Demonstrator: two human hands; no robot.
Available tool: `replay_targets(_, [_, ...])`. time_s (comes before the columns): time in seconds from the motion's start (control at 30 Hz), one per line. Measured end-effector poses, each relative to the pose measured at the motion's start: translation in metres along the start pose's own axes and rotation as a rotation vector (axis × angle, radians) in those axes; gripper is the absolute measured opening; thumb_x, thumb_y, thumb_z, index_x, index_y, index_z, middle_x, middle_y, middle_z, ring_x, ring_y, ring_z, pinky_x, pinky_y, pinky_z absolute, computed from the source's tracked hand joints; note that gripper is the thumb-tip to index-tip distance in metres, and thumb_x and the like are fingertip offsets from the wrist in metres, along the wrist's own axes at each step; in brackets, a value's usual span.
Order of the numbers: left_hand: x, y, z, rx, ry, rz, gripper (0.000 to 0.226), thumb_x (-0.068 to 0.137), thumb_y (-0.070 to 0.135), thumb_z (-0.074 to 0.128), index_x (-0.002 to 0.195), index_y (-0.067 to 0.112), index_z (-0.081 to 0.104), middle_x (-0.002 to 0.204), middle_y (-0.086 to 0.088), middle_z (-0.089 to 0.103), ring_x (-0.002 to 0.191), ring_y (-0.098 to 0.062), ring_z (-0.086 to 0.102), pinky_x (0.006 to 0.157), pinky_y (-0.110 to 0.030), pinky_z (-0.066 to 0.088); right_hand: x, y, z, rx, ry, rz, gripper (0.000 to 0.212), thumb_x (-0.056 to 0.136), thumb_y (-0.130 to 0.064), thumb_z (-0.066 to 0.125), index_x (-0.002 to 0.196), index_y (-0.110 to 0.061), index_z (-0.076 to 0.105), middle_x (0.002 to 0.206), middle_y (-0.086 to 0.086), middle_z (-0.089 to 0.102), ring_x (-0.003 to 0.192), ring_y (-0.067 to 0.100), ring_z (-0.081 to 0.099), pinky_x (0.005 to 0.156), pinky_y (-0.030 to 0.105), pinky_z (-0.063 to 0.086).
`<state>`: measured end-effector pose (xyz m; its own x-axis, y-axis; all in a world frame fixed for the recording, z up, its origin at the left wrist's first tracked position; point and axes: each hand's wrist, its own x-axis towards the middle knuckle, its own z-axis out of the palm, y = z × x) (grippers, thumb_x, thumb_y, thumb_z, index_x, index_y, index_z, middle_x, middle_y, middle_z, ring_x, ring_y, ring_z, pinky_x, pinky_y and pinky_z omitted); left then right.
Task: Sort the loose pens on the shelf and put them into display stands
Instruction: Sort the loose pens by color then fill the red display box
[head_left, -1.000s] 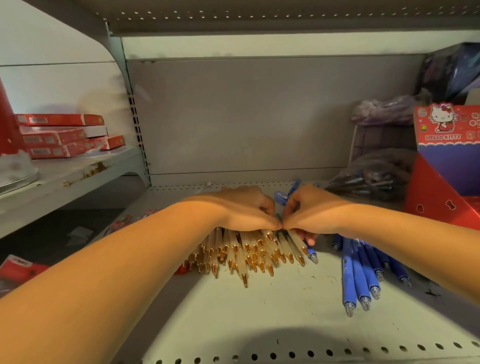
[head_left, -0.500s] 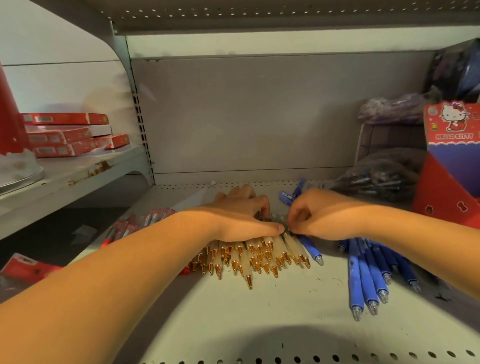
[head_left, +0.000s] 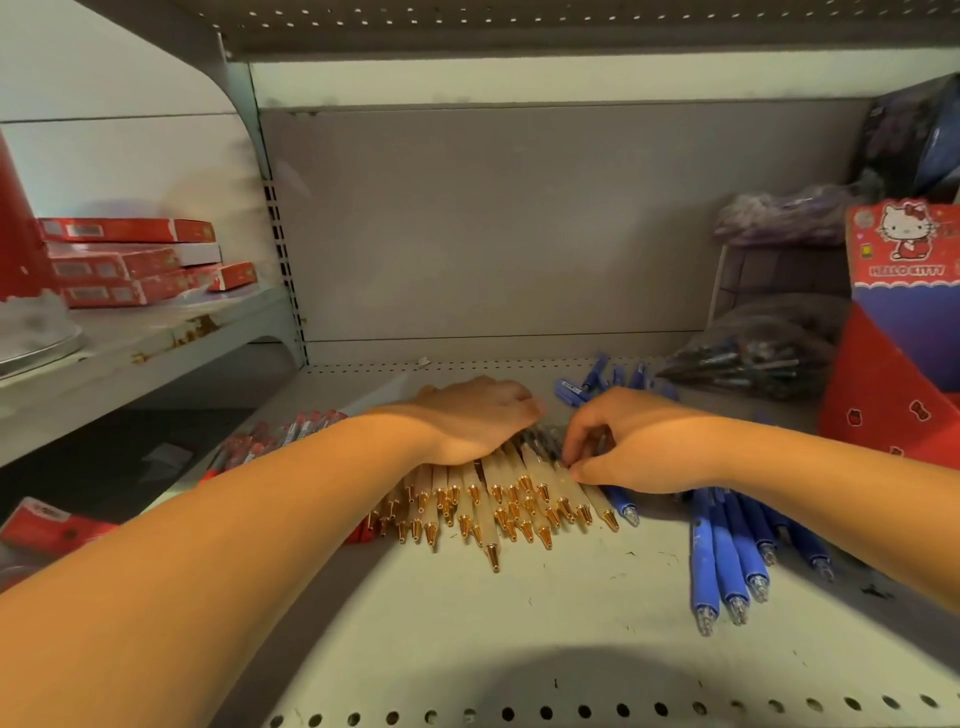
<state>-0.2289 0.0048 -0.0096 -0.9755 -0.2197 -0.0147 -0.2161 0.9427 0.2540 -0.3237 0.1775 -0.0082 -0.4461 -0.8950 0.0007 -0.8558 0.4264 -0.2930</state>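
Note:
Several cream pens with gold tips (head_left: 498, 506) lie side by side in the middle of the grey shelf (head_left: 519, 623), tips toward me. My left hand (head_left: 472, 418) rests palm down on their upper ends. My right hand (head_left: 631, 441) is curled at the right edge of that row, fingertips pinching among the pens; what exactly it grips is hidden. One blue pen (head_left: 621, 506) lies against the row's right side. Several blue pens (head_left: 727, 556) lie under my right forearm, more blue pens (head_left: 592, 384) behind my hands. Red pens (head_left: 270, 441) lie left of my left arm.
A red Hello Kitty display stand (head_left: 904, 332) stands at the right, with a clear bag of dark pens (head_left: 753, 358) beside it and purple bags (head_left: 789, 215) behind. Red boxes (head_left: 135, 260) are stacked on the neighbouring left shelf. The shelf's perforated front edge (head_left: 571, 712) is near me.
My hands have parted: the thumbs touched over the cream pens, now a gap shows dark pen ends between them. The left hand slid back; the view shifted slightly left.

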Motion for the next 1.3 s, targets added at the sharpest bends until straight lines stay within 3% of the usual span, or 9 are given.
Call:
replay_targets(0.13, [0.013,-0.010,-0.004,-0.082,0.015,-0.020,0.063,0.097,0.066,0.025,0.145,0.028,0.041,0.150,0.000,0.044,0.134,-0.020,0.040,0.108,-0.039,0.029,-0.007,-0.004,-0.009,-0.061,-0.058,-0.040,0.022,0.089,-0.039,0.064,0.111,-0.036,0.062,0.100,-0.017,0.065,0.089,0.000,0.061,0.078,0.019,0.052])
replay_targets(0.3, [0.026,-0.008,0.000,-0.036,-0.051,-0.066,0.069,0.096,0.067,0.030,0.126,0.014,0.062,0.120,-0.008,0.064,0.116,-0.026,0.059,0.091,-0.029,0.041,-0.028,-0.005,-0.019,-0.136,-0.210,-0.132,0.076,0.067,-0.084,0.057,0.131,-0.048,0.039,0.118,-0.022,0.054,0.102,0.000,0.056,0.088,0.023,0.051])
replay_targets(0.4, [0.028,-0.006,0.007,-0.054,0.020,-0.059,0.055,0.098,0.059,0.037,0.117,0.017,0.066,0.117,-0.007,0.067,0.104,-0.020,0.061,0.092,-0.037,0.047,-0.030,-0.009,-0.009,-0.280,-0.105,-0.197,0.079,0.060,-0.092,0.052,0.122,-0.044,0.043,0.110,-0.021,0.053,0.095,0.001,0.053,0.083,0.025,0.050])
replay_targets(0.57, [0.026,-0.003,0.006,-0.107,0.076,0.015,0.044,0.102,0.049,0.039,0.131,0.021,0.057,0.128,-0.001,0.062,0.111,-0.014,0.055,0.086,-0.028,0.035,-0.026,-0.016,0.003,-0.314,0.049,-0.228,0.073,0.062,-0.091,0.050,0.109,-0.036,0.048,0.097,-0.016,0.052,0.084,0.003,0.051,0.073,0.026,0.050])
replay_targets(0.8, [0.025,-0.013,0.003,-0.166,0.069,0.053,0.041,0.100,0.051,0.042,0.129,0.026,0.058,0.129,0.003,0.060,0.106,-0.009,0.051,0.072,-0.019,0.032,-0.035,-0.033,0.013,-0.245,0.151,-0.275,0.111,0.048,-0.101,0.045,0.137,-0.036,0.032,0.130,-0.017,0.043,0.111,0.005,0.046,0.092,0.025,0.047])
replay_targets(0.93, [0.023,-0.020,-0.002,-0.079,0.038,-0.009,0.054,0.098,0.062,0.034,0.119,0.022,0.065,0.119,0.001,0.065,0.103,-0.014,0.056,0.076,-0.026,0.038,-0.029,-0.049,0.035,-0.160,0.137,-0.302,0.108,0.057,-0.096,0.047,0.145,-0.038,0.021,0.144,-0.014,0.033,0.123,0.010,0.040,0.102,0.034,0.043])
replay_targets(1.03, [0.020,-0.024,-0.003,-0.036,0.040,-0.023,0.060,0.101,0.058,0.029,0.092,0.014,0.070,0.093,-0.007,0.070,0.085,-0.016,0.063,0.078,-0.032,0.045,-0.024,-0.051,0.041,-0.140,0.145,-0.283,0.100,0.065,-0.092,0.045,0.146,-0.037,0.024,0.147,-0.012,0.032,0.129,0.012,0.038,0.105,0.034,0.041])
replay_targets(1.13, [0.017,-0.026,-0.006,-0.057,0.101,-0.008,0.059,0.103,0.052,0.029,0.060,0.016,0.048,0.052,0.002,0.041,0.045,-0.007,0.043,0.057,-0.028,0.034,-0.021,-0.051,0.043,-0.179,0.146,-0.269,0.099,0.066,-0.093,0.039,0.145,-0.035,0.027,0.147,-0.010,0.035,0.129,0.013,0.038,0.104,0.035,0.042])
replay_targets(1.3, [0.016,-0.026,-0.007,-0.082,0.133,0.021,0.055,0.103,0.049,0.034,0.060,0.016,0.046,0.051,0.003,0.030,0.047,-0.016,0.034,0.055,-0.029,0.029,-0.015,-0.053,0.045,-0.228,0.176,-0.264,0.093,0.072,-0.089,0.036,0.144,-0.030,0.033,0.145,-0.006,0.036,0.128,0.016,0.040,0.101,0.037,0.045])
